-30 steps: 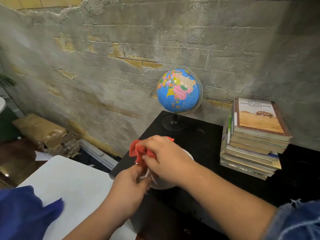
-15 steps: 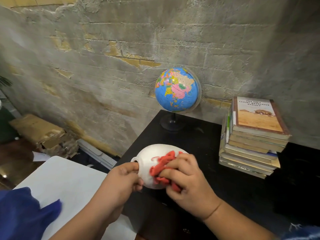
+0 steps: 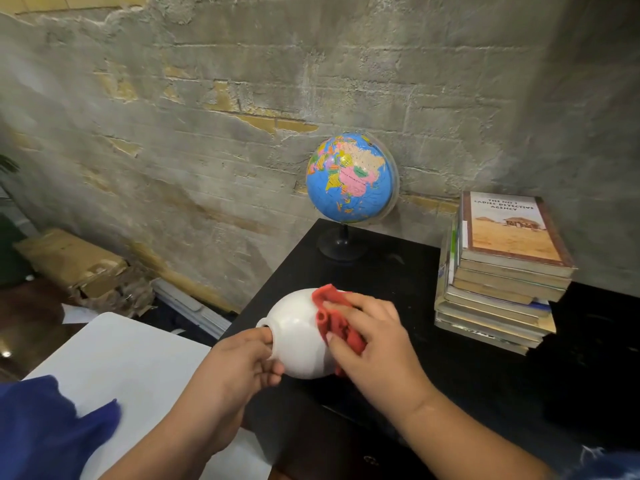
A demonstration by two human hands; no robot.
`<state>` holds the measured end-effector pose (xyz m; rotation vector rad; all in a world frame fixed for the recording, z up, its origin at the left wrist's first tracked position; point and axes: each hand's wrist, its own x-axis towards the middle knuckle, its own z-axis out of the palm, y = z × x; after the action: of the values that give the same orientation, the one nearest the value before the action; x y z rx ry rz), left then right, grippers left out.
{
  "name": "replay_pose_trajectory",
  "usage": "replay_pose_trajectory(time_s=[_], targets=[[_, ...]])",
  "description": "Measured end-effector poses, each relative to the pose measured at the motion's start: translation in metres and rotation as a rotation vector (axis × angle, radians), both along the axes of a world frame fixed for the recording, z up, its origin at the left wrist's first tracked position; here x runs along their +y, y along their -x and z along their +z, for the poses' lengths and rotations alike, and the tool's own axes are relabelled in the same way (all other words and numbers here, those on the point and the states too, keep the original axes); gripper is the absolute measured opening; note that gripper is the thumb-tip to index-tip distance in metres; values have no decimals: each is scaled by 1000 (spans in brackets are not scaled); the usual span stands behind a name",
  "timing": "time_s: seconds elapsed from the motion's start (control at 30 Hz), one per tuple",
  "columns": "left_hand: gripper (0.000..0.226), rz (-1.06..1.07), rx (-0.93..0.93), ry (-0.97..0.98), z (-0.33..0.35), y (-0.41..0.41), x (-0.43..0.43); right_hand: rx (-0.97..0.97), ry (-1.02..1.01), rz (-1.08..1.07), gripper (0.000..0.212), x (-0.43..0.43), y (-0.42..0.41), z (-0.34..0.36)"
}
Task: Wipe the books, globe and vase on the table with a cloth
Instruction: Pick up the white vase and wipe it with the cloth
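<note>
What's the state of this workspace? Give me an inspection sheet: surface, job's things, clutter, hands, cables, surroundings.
Surface: black table set against the wall.
Job's things: white vase tipped on its side, neck to the left; red cloth bunched against its body; globe upright on its stand at the back; books stacked at the right, apart from the globe.
Clutter: nothing seen.
Hands: left hand grips the vase at its neck; right hand holds the red cloth on the vase.
Cables: nothing seen.
Surroundings: rough brick wall; white tabletop and blue fabric at left; cardboard box on the floor.
</note>
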<state>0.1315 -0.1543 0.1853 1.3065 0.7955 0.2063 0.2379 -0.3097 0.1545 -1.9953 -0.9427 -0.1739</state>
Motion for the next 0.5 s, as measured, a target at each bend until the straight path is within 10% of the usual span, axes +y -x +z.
replay_pose_trajectory(time_s=[0.27, 0.5], targets=[[34, -135, -49, -113, 8, 0, -11, -382, 380, 210, 50, 27, 15, 27], [35, -147, -42, -116, 7, 1, -7, -384, 326, 191, 41, 13, 21, 17]])
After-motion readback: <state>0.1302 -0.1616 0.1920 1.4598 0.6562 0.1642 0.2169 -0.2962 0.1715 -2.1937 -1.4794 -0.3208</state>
